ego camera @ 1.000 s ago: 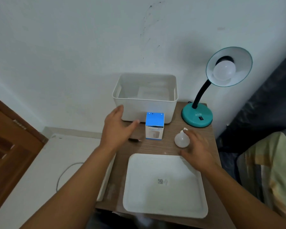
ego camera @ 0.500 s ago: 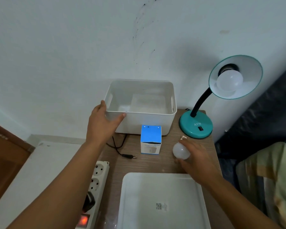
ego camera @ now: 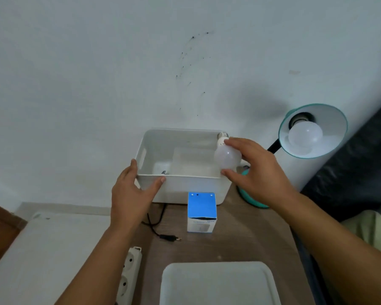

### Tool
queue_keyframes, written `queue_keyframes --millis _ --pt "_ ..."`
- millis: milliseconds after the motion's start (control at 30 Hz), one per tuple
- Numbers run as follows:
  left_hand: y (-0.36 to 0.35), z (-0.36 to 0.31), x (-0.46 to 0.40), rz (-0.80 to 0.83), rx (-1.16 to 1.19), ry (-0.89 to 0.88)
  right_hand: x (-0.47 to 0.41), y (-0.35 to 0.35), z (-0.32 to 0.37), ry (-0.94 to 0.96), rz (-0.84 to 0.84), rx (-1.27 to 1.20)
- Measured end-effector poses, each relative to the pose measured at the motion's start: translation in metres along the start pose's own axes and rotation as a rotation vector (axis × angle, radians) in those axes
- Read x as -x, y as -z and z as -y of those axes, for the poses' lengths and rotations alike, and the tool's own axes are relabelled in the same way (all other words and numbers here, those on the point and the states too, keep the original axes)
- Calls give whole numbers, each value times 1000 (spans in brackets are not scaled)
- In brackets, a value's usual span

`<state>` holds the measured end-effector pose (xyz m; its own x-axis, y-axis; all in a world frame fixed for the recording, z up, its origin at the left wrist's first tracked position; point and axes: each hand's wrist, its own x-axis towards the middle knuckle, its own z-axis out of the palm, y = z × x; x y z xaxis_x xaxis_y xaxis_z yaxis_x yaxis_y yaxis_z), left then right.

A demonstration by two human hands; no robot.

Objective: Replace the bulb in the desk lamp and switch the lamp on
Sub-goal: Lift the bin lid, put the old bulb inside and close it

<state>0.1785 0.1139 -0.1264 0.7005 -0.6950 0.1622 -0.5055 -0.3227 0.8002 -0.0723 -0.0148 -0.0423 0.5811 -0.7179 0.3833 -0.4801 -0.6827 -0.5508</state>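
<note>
Loose bulb (ego camera: 227, 156): frosted white globe, smooth, matte-glossy, metal screw cap pointing up and back. It is held in the air over the right end of the white bin (ego camera: 180, 183), not yet set down. Right hand (ego camera: 257, 172) holds it with fingers spread over the top of the globe and the thumb under it, curled round the widest part. Judged light, rigid, a bit slippery, breakable if dropped; best hold is the globe's broad middle, as here, leaving the threaded cap free.

Left hand (ego camera: 132, 194) grips the bin's near-left corner, thumb over the front wall and fingers round the side. Bin is thin rigid plastic, rectangular, rounded corners, slot handle in the left wall; probably light and would slide if not braced. Another screw cap (ego camera: 165, 172) shows inside at the near-left.

Desk lamp (ego camera: 312, 133): teal dish shade, black gooseneck, teal round base partly hidden behind the right hand, a white bulb (ego camera: 305, 135) seated in its socket, unlit.

Wooden table (ego camera: 240, 238); blue and white carton (ego camera: 201, 213) upright just in front of the bin; black plug (ego camera: 169, 237) lying loose, not plugged in; white power strip (ego camera: 130, 276) at the left edge; white tray (ego camera: 220, 285) nearest.
</note>
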Motion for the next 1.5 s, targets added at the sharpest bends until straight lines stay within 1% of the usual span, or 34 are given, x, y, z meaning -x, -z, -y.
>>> queue_keyframes --millis 67,167,333,533,600,733,833,900,967,1067,1167,1267,1367,1433,1500 --pt "0 1 0 -4 24 6 -21 -14 -6 2 53 24" --pt "-1 1 0 -22 74 29 -46 -33 -15 -27 168 126" --pt "-2 2 1 -31 118 47 -64 -55 -19 -44 355 294" --pt "1 -3 4 -11 110 49 -73 -62 -19 -99 484 368" --pt "2 -5 4 -7 103 48 -73 -64 -19 -113 504 372" --pt "5 -7 5 1 118 80 -73 -62 -16 -110 525 406" --pt "11 -9 2 52 105 78 -71 -53 -11 -133 508 397" --pt "17 -10 1 108 92 70 -63 -44 -4 -129 417 350" --pt "24 -11 4 143 50 47 -47 -31 4 -113 284 280" --pt "35 -17 21 124 -5 -1 -9 -9 12 -133 125 220" --pt "46 -20 56 70 -41 -82 39 9 11 -194 56 193" --pt "53 -14 102 101 -67 -140 94 19 3 -247 72 141" --pt "49 1 150 167 -95 -100 149 15 -11 -313 173 149" --pt "45 11 181 232 -99 -45 183 6 -20 -384 241 105" --pt "40 20 208 315 -108 -48 215 -5 -28 -446 299 61"
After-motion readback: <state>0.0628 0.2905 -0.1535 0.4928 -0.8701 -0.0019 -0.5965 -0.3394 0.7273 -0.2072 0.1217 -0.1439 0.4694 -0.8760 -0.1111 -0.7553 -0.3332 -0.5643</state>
